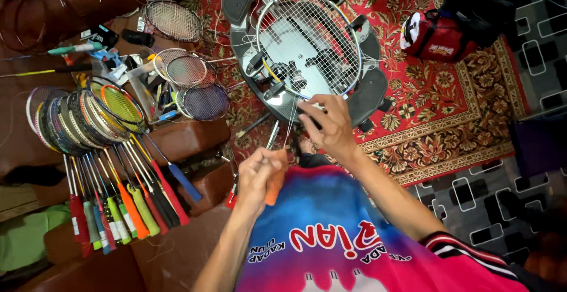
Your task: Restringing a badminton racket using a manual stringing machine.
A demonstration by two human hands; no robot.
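Single head cam, looks steeply down over the chest, wide angle. Hands close in frame; stringing machine (pixel 307 50) just ahead, racket pile (pixel 88 121) left, patterned rug (pixel 449 109) beyond.

A fan of rackets (pixel 88 121) lies near a red bag (pixel 440 35) on a patterned rug (pixel 449 115).
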